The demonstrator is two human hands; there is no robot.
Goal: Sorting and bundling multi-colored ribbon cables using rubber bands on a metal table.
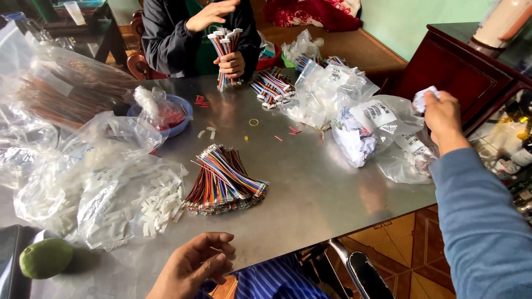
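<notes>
Right hand (440, 119) seemingly pinches a white packet (422, 98); left hand (195, 266) rests loosely curled, empty.

The table (332, 194) is dull grey steel, and the wire bundle (224, 182) on it is striped in red, blue, yellow, green and black. The small connectors (160, 205) are white inside clear plastic, the bowl (180, 124) is blue, and the round fruit (45, 257) is green. A blue sleeve (482, 221) covers the right arm, and blue-and-white striped cloth (282, 282) shows below the table.

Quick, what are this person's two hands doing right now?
Left hand: loosely curled at the table edge, holding nothing.
Right hand: shut on a small white crumpled piece, raised beside the plastic bags.
</notes>
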